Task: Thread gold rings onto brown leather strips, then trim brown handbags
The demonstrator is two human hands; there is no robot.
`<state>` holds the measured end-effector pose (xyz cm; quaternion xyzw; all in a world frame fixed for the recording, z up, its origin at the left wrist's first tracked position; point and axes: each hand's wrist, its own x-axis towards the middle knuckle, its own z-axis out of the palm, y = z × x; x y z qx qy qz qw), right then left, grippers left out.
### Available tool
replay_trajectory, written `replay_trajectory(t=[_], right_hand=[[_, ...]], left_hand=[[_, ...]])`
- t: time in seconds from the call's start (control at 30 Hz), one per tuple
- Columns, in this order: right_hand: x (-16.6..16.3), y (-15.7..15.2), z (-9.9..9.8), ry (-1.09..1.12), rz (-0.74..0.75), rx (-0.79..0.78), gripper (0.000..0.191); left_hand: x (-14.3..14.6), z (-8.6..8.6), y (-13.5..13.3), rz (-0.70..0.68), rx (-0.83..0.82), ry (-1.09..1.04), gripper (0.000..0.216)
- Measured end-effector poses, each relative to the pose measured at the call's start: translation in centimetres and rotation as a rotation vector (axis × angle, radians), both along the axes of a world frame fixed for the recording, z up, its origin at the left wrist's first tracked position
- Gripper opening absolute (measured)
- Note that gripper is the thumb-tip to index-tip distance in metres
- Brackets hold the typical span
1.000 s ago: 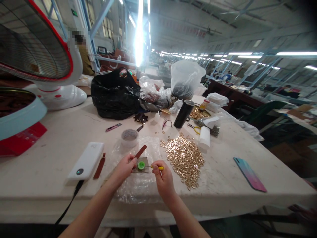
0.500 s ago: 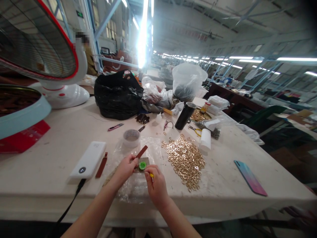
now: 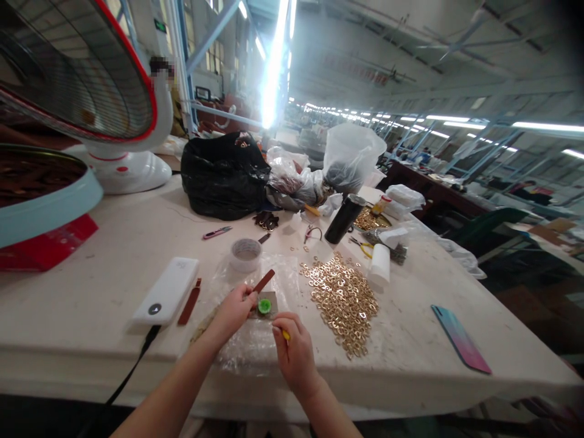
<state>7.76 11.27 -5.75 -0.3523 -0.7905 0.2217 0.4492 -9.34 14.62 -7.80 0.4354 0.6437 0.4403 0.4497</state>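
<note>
My left hand [image 3: 238,307] is closed on a brown leather strap [image 3: 264,281], whose far end sticks out up and to the right. Just right of those fingers a small green cap [image 3: 264,306] sits on a grey-brown square block [image 3: 272,298]. My right hand [image 3: 295,353] is closed around a thin tool with a yellow handle [image 3: 286,335]; its tip is too small to make out. Under both lies a clear plastic sheet [image 3: 246,350]. To the right spreads a pile of gold metal rings [image 3: 342,298]. A second leather strap [image 3: 190,302] lies to the left.
A white power bank [image 3: 168,291] with a black cable lies left, a tape roll [image 3: 245,254] ahead. Behind stand a black plastic bag [image 3: 223,176] and a black cylinder [image 3: 344,219]. A phone [image 3: 460,337] lies right; a fan [image 3: 132,173] stands far left.
My right hand has drawn back slightly from the green cap, toward me and to the right. My left hand still holds the strap. The whole view has shifted a little.
</note>
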Motion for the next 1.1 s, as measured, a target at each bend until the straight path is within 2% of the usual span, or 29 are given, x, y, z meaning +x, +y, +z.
replay_trajectory(t=[0.23,0.4,0.63,0.8,0.93,1.1], right_hand=[[-1.4,1.0,-0.4,0.007,-0.042,-0.005,0.012],[-2.0,0.4,-0.9,-0.011,0.003,0.0,0.013],[-0.8,0.0,-0.7,-0.023,0.054,-0.015,0.013],[-0.1,0.3,0.0,0.006,0.014,0.012,0.013],[-0.5,0.9,-0.2,0.019,-0.028,0.006,0.013],[-0.5,0.6,0.0,0.018,-0.004,-0.017,0.014]], left_hand=[[-0.1,-0.2,0.1,-0.006,0.016,0.013,0.022],[-0.2,-0.2,0.0,-0.006,0.042,0.026,0.02],[-0.2,-0.6,0.2,-0.002,0.049,0.044,0.02],[-0.1,-0.6,0.1,-0.002,0.048,0.05,0.021],[-0.2,-0.5,0.1,0.0,0.046,0.063,0.02],[-0.2,-0.4,0.1,0.004,0.04,0.07,0.021]])
